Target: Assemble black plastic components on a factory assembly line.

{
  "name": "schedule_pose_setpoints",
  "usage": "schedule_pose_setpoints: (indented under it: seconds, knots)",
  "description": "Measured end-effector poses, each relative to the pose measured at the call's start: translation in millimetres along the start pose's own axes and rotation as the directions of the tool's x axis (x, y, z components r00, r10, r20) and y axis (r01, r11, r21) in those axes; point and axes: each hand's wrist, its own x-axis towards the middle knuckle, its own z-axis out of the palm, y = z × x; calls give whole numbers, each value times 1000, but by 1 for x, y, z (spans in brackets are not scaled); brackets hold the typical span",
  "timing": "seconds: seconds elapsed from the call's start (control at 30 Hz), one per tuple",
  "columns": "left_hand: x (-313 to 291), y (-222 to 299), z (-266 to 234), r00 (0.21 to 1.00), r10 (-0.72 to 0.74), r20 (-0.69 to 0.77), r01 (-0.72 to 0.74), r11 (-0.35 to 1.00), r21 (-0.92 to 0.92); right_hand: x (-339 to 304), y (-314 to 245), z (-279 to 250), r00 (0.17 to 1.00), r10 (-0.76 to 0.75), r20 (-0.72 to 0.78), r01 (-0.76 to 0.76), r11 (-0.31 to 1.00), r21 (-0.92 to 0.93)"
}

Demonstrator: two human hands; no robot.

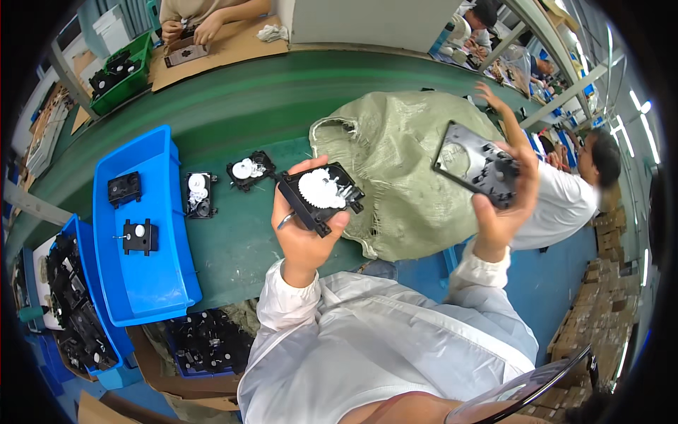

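My left hand (307,244) is closed round a black gearbox housing (321,194) with its inside facing up. A large white toothed gear and smaller white gears sit in it, and a metal shaft pokes out by my fingers. Off to the right, my right hand (505,205) grips a flat black plastic cover (477,162) by its edge, raised over the woven sack. The cover has a big round opening and is apart from the housing. Two more black housings with white gears, one upright gearbox (200,194) and one tilted gearbox (251,169), lie on the green bench left of my left hand.
A pale green woven sack (402,177) bulges on the bench. At left stands a blue tray (145,283) with two black gearboxes; bins of black parts (208,346) sit below. Across the green belt (233,92), a person handles a part. Another person in white is at right.
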Motion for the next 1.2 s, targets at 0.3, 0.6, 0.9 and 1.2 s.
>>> schedule_pose_setpoints:
  seconds: [0.3, 0.6, 0.9, 1.2]
  knots:
    - [-10, 0, -2, 994, -98, 43, 96, 994, 43, -84, 18, 96, 349, 699, 624, -265, -565, 781]
    - [-12, 24, -30, 987, -145, -75, 153, 981, 118, -90, 17, 115, 457, 347, 819, -535, -628, 565]
    - [-12, 34, -42, 972, -199, -128, 222, 956, 191, -63, 8, 103, 546, 218, 809, -829, 3, 559]
    - [-14, 40, -32, 946, -271, -178, 317, 890, 328, -78, 21, 121, 758, 377, 532, -585, 753, 300]
